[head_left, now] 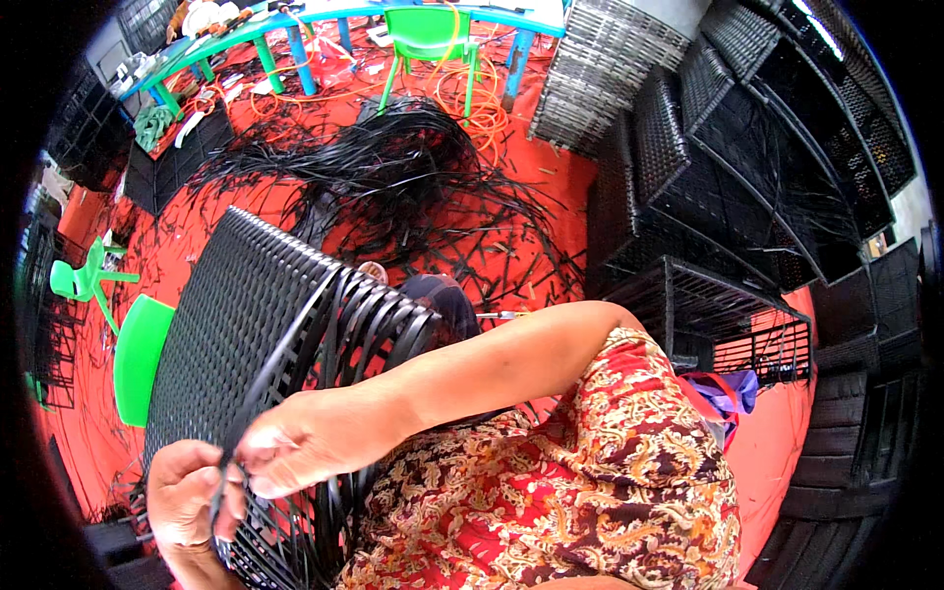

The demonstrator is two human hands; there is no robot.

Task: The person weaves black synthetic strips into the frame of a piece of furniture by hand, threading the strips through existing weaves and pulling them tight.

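A black woven wicker panel lies slanted across my lap, tightly woven on its left and with loose loops of strip along its right side. My right hand reaches across from the right and pinches a flat black plastic strip near the panel's lower part. Close beside it, my left hand has its fingers closed around the same strip. The strip runs up from both hands over the weave toward the loops. Below the hands, more strips hang in curves, and the panel's lower end is partly hidden.
A heap of loose black strips lies on the red floor. Stacked black woven pieces stand at the right. Green chairs and a blue-and-green table are at the back; another green chair is at the left.
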